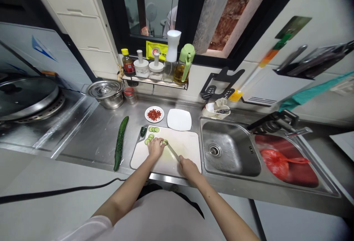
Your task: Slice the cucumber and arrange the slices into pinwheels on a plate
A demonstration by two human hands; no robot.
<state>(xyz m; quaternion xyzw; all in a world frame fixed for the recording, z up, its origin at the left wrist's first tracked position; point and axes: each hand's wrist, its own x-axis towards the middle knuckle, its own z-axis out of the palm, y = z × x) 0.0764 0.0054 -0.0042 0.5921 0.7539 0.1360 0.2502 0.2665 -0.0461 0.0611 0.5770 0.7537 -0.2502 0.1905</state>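
My left hand (pixel 155 148) is curled over a piece of cucumber (pixel 165 142) on the white cutting board (pixel 186 146), pressing it down. My right hand (pixel 188 167) is closed round the handle of a knife (pixel 173 152), whose blade points toward the cucumber piece by my left fingers. Several cut cucumber slices (pixel 151 133) lie at the board's far left corner, beside a dark cucumber end (pixel 143 131). A whole cucumber (pixel 120 142) lies on the steel counter left of the board.
Behind the board sit a small plate of red bits (pixel 154 114) and an empty white plate (pixel 179 119). A steel sink (pixel 229 149) lies right, then a basin with a red bag (pixel 276 161). A lidded pot (pixel 105 93), bottle rack (pixel 155 80) and stove (pixel 27 97) stand left.
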